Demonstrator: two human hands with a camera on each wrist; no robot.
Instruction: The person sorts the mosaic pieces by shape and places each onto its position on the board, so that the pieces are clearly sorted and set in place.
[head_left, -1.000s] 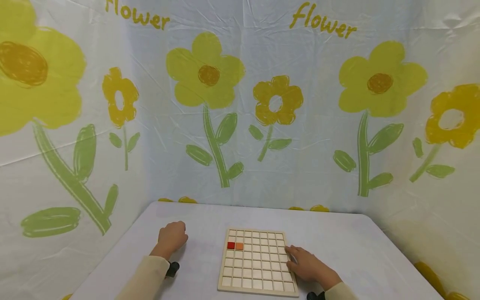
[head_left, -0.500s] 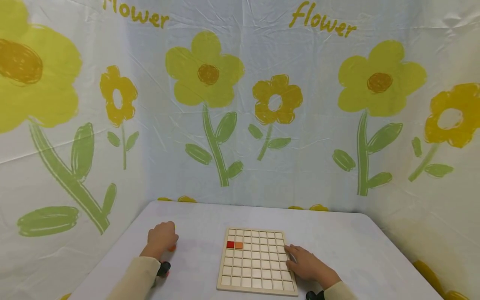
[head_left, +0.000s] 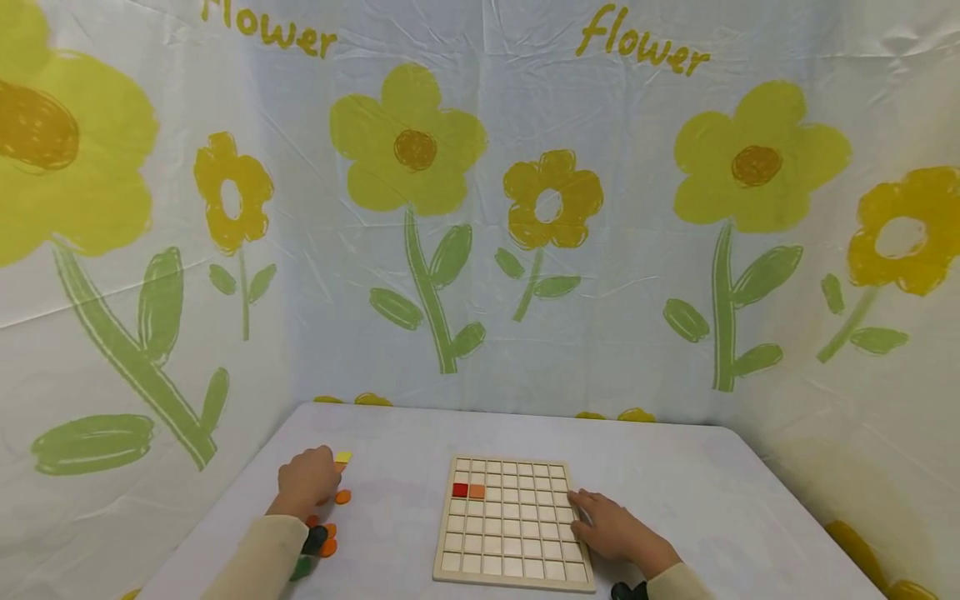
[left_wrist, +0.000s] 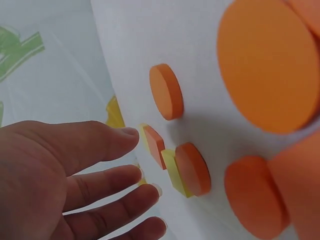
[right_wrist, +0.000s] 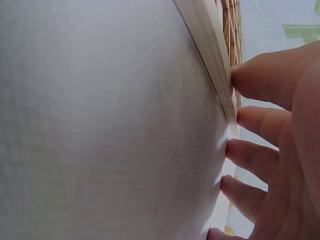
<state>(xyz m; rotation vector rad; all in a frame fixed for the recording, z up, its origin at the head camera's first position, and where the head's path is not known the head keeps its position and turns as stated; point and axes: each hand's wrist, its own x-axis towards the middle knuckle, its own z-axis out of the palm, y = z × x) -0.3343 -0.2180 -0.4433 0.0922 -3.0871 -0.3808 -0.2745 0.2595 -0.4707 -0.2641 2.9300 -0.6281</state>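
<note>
My left hand (head_left: 307, 482) hovers over loose flat wooden pieces on the left of the table, holding nothing. In the left wrist view its thumb and fingers (left_wrist: 110, 180) are spread apart, close to an orange disc (left_wrist: 167, 92), a yellow piece (left_wrist: 174, 172) and an orange-red disc (left_wrist: 194, 169). The gridded wooden board (head_left: 517, 525) lies flat mid-table, with a red square tile (head_left: 461, 490) and an orange square tile (head_left: 477, 492) side by side near its upper left. Against the board's right edge rests my right hand (head_left: 615, 532), its thumb and fingertips touching the frame.
Beside and below the left wrist lie more pieces, among them an orange disc (head_left: 342, 497) and a green piece (head_left: 302, 568). A yellow piece (head_left: 343, 457) shows just past the left fingers. Flower-printed cloth (head_left: 480, 250) hangs behind the white table (head_left: 660, 467) and at both sides.
My left hand has shifted leftward, uncovering orange, yellow and green pieces that were hidden under the hand and wrist. The right hand stays at the board's edge, and both tiles keep their places.
</note>
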